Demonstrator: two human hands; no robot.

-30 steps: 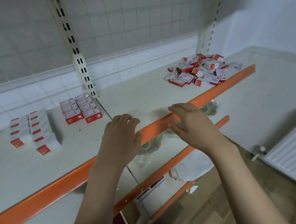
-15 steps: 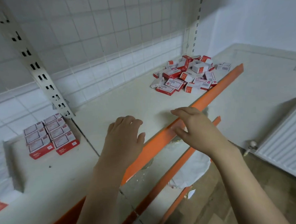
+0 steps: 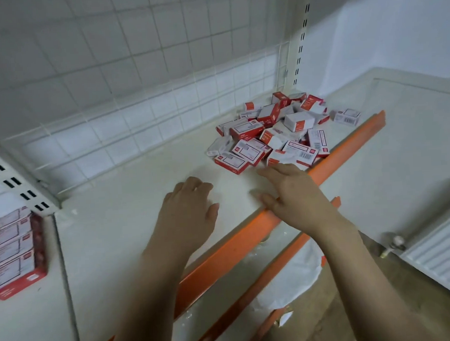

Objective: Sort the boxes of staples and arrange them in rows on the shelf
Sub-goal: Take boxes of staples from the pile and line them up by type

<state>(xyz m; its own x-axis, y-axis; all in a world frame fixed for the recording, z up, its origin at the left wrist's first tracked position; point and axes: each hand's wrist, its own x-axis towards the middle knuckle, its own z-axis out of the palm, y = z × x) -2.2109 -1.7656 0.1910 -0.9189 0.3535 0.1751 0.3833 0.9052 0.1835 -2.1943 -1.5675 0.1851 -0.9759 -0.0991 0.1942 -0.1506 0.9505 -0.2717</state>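
Both hands have slid right along the white shelf (image 3: 142, 200) toward the jumbled pile of red-and-white staple boxes (image 3: 274, 134). Left hand (image 3: 188, 211) and right hand (image 3: 293, 193) hover with relaxed fingers, holding nothing; sorted rows of boxes (image 3: 14, 249) sit far left.

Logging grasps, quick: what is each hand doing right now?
Left hand: open, holding nothing, above the shelf.
Right hand: open, holding nothing, by the pile of staple boxes.

A white tiled wall (image 3: 125, 79) rises behind; right of it, a white radiator (image 3: 442, 252) stands above the brownish floor (image 3: 362, 317).
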